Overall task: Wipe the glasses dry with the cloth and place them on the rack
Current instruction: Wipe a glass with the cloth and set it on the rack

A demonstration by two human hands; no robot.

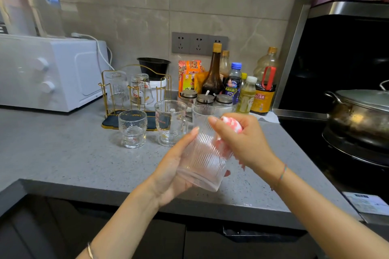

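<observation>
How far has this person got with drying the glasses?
Two glasses, a clear one and a cartoon-printed one, already sit upside down on the rack. The left hand holds a ribbed glass while the right hand rubs it with the cloth. A short glass and a handled mug stand on the counter, apparently waiting.

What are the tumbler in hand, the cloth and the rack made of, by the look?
The ribbed tumbler looks like clear glass: see-through, fluted walls. The cloth seems soft pink-and-white fabric, bunched. The rack is probably metal wire, thin and shiny gold.
</observation>
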